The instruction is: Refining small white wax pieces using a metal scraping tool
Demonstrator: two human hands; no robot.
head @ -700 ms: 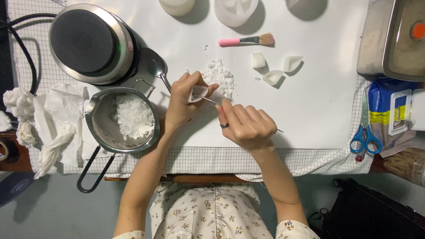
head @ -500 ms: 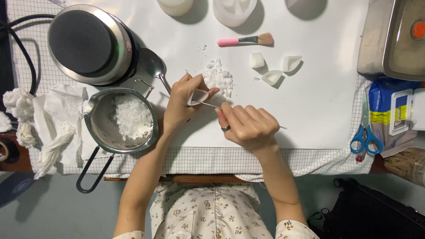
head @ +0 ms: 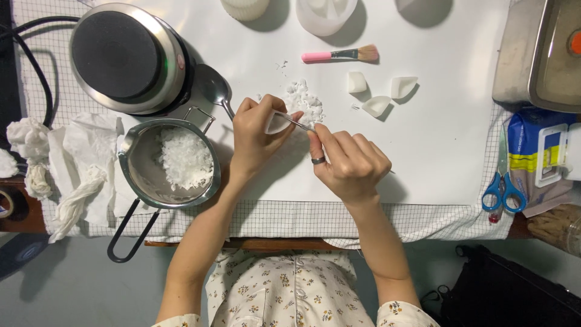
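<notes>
White wax: a small pale wax piece (head: 275, 124) sits pinched in the fingertips of my left hand (head: 254, 138), just ahead of my right.
Right hand: my right hand (head: 350, 163) is closed in a pinch on a thin metal tool (head: 295, 122), its tip touching the wax piece.
Step in hand: I judge I am scraping or prying wax off the piece, so bits join the wax crumbs (head: 304, 100) lying just beyond my fingers.
Left of my left hand: a small pot (head: 136, 163) holds white wax flakes (head: 184, 158); a spoon (head: 213, 88) lies just beyond it, a hot plate (head: 124, 57) farther off.
Beyond my right hand: three wax chunks (head: 376, 106) and a pink brush (head: 339, 55).
Next move: it calls, I think, for a firm left pinch and short, light strokes, so the tip does not slip toward my fingers.
</notes>
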